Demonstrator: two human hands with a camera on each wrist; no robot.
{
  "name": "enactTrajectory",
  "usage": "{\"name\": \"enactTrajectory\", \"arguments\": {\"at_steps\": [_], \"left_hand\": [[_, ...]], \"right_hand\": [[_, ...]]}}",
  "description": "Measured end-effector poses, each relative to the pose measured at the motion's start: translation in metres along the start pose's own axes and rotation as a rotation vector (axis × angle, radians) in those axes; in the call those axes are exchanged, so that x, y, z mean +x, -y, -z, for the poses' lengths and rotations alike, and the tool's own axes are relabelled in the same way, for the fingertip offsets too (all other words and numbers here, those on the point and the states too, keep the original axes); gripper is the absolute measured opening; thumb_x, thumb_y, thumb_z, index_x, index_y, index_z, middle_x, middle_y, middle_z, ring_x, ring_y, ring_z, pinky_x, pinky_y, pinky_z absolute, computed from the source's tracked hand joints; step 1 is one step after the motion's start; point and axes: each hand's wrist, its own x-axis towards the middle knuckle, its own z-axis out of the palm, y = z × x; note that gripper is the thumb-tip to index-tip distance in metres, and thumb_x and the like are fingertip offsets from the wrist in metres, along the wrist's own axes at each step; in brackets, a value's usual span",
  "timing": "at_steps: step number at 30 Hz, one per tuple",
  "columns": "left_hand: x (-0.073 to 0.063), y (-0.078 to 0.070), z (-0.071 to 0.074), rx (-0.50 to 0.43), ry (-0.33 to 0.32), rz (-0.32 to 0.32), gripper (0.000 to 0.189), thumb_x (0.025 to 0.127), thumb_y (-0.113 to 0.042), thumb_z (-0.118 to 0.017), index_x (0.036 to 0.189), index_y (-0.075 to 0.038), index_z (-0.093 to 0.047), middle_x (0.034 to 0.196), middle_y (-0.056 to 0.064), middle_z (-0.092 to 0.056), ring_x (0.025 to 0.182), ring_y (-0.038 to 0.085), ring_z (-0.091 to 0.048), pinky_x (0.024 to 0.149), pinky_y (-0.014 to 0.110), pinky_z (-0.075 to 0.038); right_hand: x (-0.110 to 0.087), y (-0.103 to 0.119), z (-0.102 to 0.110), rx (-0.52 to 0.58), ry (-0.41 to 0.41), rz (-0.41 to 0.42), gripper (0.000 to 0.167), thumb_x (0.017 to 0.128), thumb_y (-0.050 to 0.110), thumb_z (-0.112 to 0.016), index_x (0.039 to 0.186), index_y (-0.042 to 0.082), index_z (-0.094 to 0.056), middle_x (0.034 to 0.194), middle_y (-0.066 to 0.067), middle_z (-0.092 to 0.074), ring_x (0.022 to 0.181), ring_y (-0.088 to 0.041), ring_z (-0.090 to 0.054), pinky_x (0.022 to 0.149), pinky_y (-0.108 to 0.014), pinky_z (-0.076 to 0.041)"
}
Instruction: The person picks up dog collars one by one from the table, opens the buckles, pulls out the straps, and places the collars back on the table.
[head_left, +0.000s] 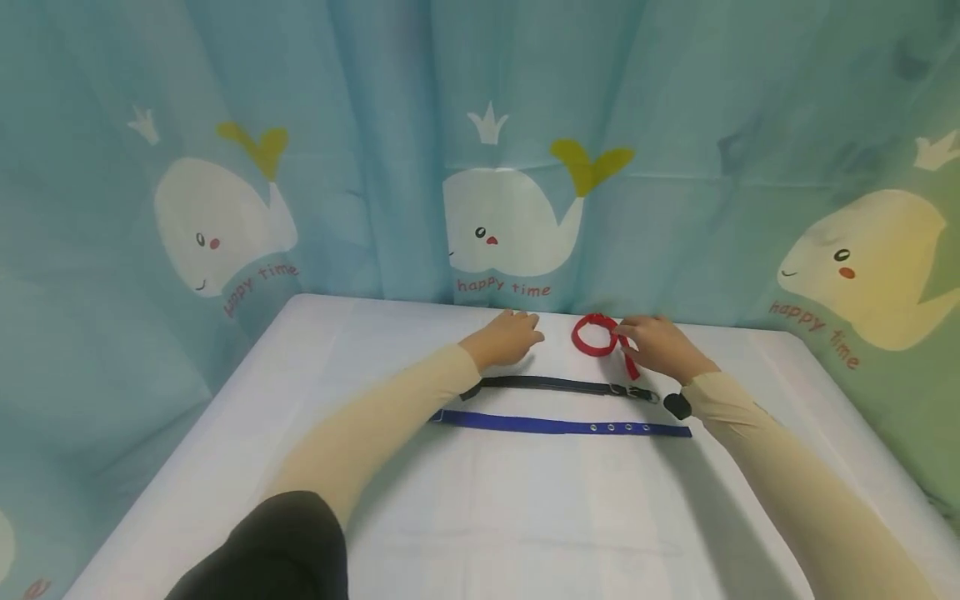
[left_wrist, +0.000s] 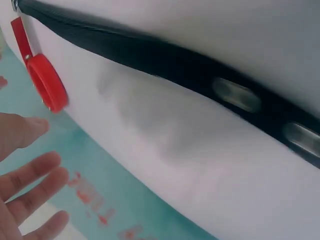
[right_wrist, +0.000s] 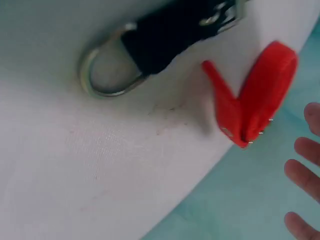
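Observation:
A red collar (head_left: 579, 343) is coiled into a ring near the table's back edge, with its loose end sticking out toward the front. Beside it on the right, my right hand (head_left: 663, 346) overlaps the loose end in the head view; in the right wrist view its fingers (right_wrist: 302, 175) are spread and apart from the red band. My left hand (head_left: 506, 337) hovers left of the ring, relaxed and holding nothing. In front of both hands lies a black collar (head_left: 540, 382) with a metal buckle and D-ring. Closer still, a blue collar (head_left: 517, 424) with several eyelets lies stretched out.
All three collars lie on a white table (head_left: 517, 500) with rounded back corners. Behind it hangs a light blue curtain (head_left: 390, 208) printed with whales. The left forearm crosses over the left ends of the black and blue collars.

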Motion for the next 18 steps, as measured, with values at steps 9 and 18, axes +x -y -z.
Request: {"name": "enactTrajectory", "arguments": {"at_steps": [9,18], "left_hand": [[0.070,-0.039,0.003,0.017,-0.020,0.022,0.030,0.100,-0.020,-0.044,0.127,-0.018,-0.058,0.135,0.003,-0.053,0.122,0.019,-0.051,0.103,0.034,-0.042],[0.087,-0.053,-0.006,0.062,-0.021,0.057,0.034,0.100,-0.018,-0.044,0.132,-0.022,-0.054,0.139,0.000,-0.051,0.128,0.017,-0.048,0.108,0.035,-0.038]], "right_hand": [[0.018,-0.001,-0.023,-0.058,0.051,0.050,0.023,0.074,0.004,-0.076,0.097,0.005,-0.074,0.102,-0.012,-0.071,0.099,-0.029,-0.065,0.086,-0.046,-0.049],[0.019,-0.003,-0.029,-0.073,0.066,0.062,0.015,0.076,0.008,-0.076,0.091,0.007,-0.075,0.094,-0.008,-0.073,0.093,-0.027,-0.066,0.083,-0.045,-0.050]]}}
